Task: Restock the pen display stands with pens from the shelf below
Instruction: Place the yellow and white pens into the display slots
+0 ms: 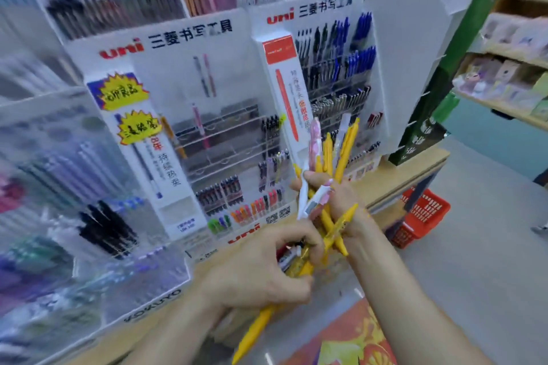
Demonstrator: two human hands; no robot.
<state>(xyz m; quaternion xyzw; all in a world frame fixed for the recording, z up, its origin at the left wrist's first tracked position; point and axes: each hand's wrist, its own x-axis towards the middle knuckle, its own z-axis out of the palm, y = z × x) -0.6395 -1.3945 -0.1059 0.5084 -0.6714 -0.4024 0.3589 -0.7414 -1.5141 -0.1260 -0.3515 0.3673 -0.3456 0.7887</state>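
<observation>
Holding two lots of pens in front of the stands. My right hand (338,201) grips a fanned bundle of pens (329,154), mostly yellow with a few white and pink ones, ends pointing up and away from me. My left hand (261,272), just below and nearer me, curls round a second cluster; one yellow pen (255,332) sticks out under that fist toward me. The two lots cross and touch between my hands. Beyond the grip, slightly left, is the uni display stand (219,139): middle clear tiers look largely bare, lower rows partly filled. Judgement: stock is in hand, none of it slotted yet; sorting and filling the bare tiers remain. Blur prevents a pen count. A red basket (427,210) sits on the floor, right of the grip.
</observation>
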